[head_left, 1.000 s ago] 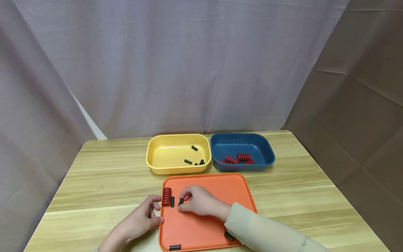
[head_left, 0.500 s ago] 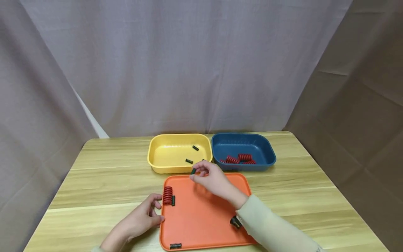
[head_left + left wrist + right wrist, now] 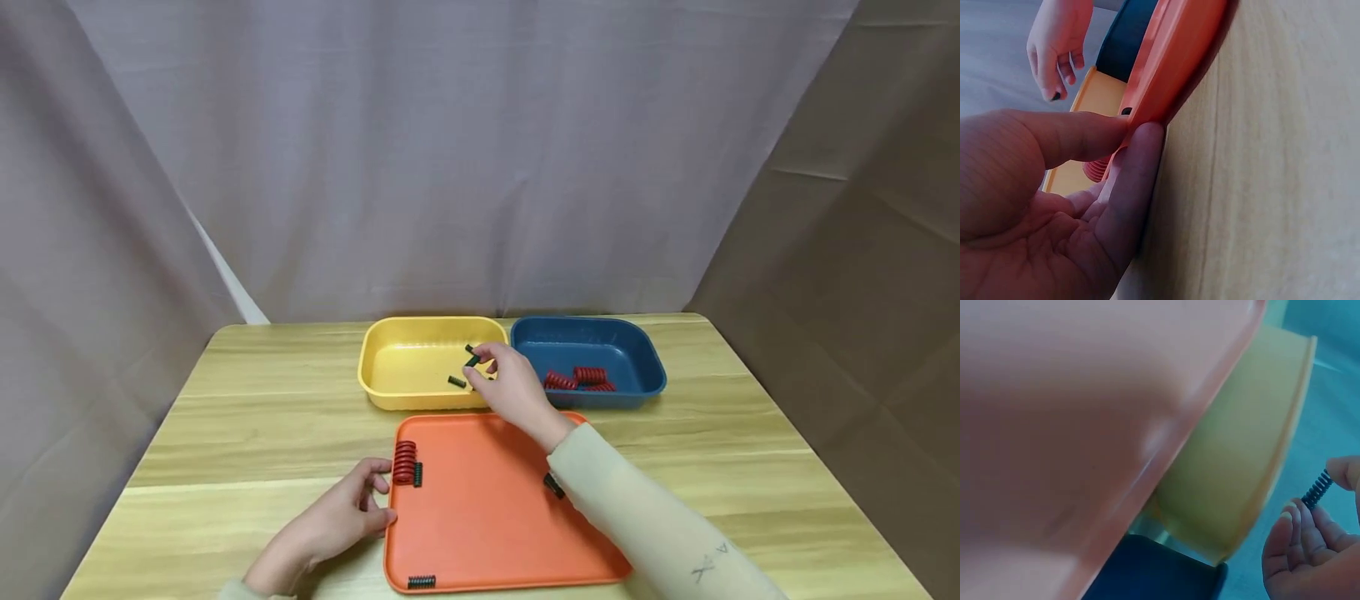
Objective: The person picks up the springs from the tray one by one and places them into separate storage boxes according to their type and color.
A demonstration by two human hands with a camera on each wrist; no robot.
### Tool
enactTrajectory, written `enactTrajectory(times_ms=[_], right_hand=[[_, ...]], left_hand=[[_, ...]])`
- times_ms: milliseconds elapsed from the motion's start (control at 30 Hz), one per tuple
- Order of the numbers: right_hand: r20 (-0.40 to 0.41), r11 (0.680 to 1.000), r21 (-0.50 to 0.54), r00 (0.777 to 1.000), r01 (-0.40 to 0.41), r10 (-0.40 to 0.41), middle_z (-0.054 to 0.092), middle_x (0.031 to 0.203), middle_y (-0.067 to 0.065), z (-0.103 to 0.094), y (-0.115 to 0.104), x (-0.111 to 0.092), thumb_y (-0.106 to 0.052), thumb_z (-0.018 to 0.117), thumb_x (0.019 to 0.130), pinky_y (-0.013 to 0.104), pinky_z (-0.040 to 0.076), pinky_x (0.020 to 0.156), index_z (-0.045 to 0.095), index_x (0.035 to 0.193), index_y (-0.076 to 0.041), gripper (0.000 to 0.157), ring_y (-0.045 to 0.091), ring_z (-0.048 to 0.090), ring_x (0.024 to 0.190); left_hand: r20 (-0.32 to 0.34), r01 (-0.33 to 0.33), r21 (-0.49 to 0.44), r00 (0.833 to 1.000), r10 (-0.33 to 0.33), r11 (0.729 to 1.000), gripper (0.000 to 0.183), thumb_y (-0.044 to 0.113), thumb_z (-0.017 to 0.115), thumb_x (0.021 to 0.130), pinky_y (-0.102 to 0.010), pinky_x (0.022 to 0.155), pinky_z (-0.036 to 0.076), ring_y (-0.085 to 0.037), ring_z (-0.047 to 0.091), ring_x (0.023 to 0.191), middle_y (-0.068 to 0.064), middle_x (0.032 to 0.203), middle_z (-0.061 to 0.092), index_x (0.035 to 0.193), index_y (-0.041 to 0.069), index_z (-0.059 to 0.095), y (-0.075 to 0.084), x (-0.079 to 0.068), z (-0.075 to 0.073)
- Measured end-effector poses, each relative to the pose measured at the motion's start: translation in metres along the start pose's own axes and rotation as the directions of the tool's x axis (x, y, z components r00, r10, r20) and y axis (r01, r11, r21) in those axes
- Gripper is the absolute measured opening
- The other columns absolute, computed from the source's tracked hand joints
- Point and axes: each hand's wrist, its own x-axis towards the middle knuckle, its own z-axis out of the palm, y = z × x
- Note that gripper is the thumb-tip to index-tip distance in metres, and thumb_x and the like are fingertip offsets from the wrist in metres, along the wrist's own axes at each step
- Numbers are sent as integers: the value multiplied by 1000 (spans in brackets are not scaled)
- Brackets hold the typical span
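My right hand (image 3: 498,375) hovers over the right part of the yellow bin (image 3: 390,392) and pinches a small black spring (image 3: 472,361) between thumb and fingertips; the same spring (image 3: 1317,489) shows in the right wrist view. My left hand (image 3: 352,510) grips the left rim of the orange tray (image 3: 480,517), thumb on top (image 3: 1079,134). On the tray lie a red spring (image 3: 405,462), a black spring (image 3: 417,474) beside it, another black spring (image 3: 422,581) at the near edge and a dark piece (image 3: 553,485) by my sleeve.
The blue bin (image 3: 592,346) at the right of the yellow one holds several red springs (image 3: 585,377). Black springs (image 3: 457,382) lie in the yellow bin. All stands on a wooden table (image 3: 225,417) with cloth curtains behind.
My right hand lifted a black spring from the tray's left part and carried it away and up over the yellow bin. The left hand stayed on the tray rim.
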Motion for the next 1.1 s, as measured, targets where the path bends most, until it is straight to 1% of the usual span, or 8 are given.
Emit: enactTrajectory(times_ms=[100,200,400,500,633,733,900,1100], right_hand=[[-13,1000,-18,1000,-24,24,63,104,3,6,2,8,-30,70,88,37,49,77,64,120,-12,37,21,58,91],[-25,999,-20,998,-51,50,63,103,3,11,7,11,-29,70,88,38,49,77,64,120,-11,37,22,58,90],[-45,997,-29,997,-65,63,64,105,3,20,12,15,-31,70,88,39,49,79,64,121,-8,41,22,59,93],[-59,997,-27,996,-66,64,64,104,4,21,12,16,-31,70,88,39,49,80,64,120,-8,40,23,59,93],[-42,998,-26,997,-63,62,64,106,6,22,13,16,-30,70,88,39,49,81,64,120,-10,39,26,60,95],[-37,998,-25,998,-59,58,63,107,6,21,12,16,-30,70,88,39,49,80,63,121,-9,39,26,60,95],[-61,998,-18,997,-56,54,62,108,6,19,11,17,-28,70,88,39,49,80,63,120,-8,38,22,59,91],[-49,999,-12,998,-51,50,62,114,10,20,13,17,-27,70,88,39,50,82,62,120,-10,37,22,60,92]], left_hand=[[2,-4,-19,1000,4,1000,62,0,70,83,-29,61,52,-19,50,76,-15,107,43,135,-4,36,-2,1,0],[10,-9,-29,1000,9,1000,62,-1,69,84,-30,61,53,-19,50,75,-15,107,43,136,-5,35,-4,2,1],[3,-9,-21,1000,9,1000,62,-1,69,84,-25,59,49,-18,50,74,-15,106,44,136,-5,35,-3,3,1],[-1,-9,-18,1000,9,1000,62,-1,69,84,-25,59,49,-19,50,74,-15,106,44,135,-5,35,-2,3,1],[-8,0,0,1000,0,1000,62,-1,70,84,-25,59,49,-20,51,75,-14,106,44,135,-5,36,-4,1,1],[-16,2,6,1000,-2,1000,62,-1,69,84,-25,59,48,-20,51,74,-14,107,45,136,-4,36,-5,1,1],[-27,-15,8,1000,15,1000,62,-1,70,83,-24,59,47,-19,52,73,-14,107,45,136,-3,37,-5,3,1],[-13,-5,2,1000,5,1000,61,0,70,83,-25,59,48,-19,52,74,-14,106,45,135,-3,37,-4,2,0]])
